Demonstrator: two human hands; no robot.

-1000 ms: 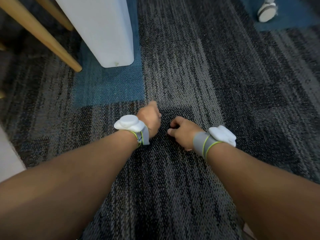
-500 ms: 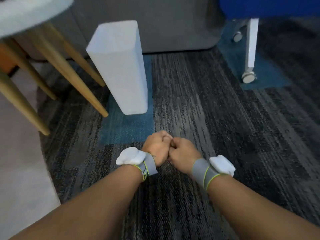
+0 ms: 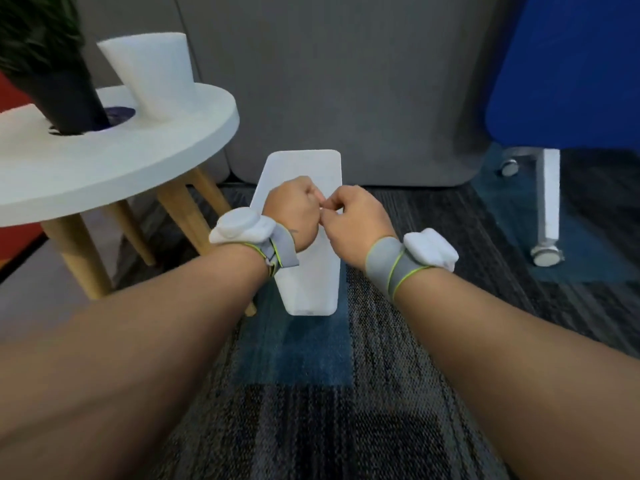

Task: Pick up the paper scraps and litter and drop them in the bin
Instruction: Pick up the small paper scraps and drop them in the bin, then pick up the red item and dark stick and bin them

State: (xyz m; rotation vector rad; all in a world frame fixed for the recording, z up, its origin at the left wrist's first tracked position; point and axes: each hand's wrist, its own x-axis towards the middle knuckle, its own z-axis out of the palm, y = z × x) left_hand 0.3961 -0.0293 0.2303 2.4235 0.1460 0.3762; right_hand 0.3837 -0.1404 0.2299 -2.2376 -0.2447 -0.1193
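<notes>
1. Left hand (image 3: pixel 294 216) and right hand (image 3: pixel 356 220) raised together over the front of the white bin (image 3: pixel 311 282), knuckles almost touching; probably brought there so that whatever is held falls straight in.
2. Fingers (image 3: pixel 313 197) of the left curled into a loose fist; fingers of the right pinched narrow at the tips. A pale speck between the two hands may be a paper scrap (image 3: pixel 323 212), too small to be sure of. Cannot tell what else, if anything, sits inside either fist.
3. Bin upright on the carpet (image 3: pixel 381 393), on a blue patch, just beside the wooden legs of the round white bench (image 3: pixel 145 150). Opening not discernible from this angle.
4. No loose litter visible on the carpet in view.
5. Around: dark plant pot (image 3: pixel 69 98) and a white cup-like vessel (image 3: pixel 156 71) on the bench; grey cabinet (image 3: pixel 346 91) behind the bin; blue panel on a castor leg (image 3: pixel 549 216) well apart to the right.
6. Nothing between hands and bin; bench legs close on the left, likely the only thing to brush against.
</notes>
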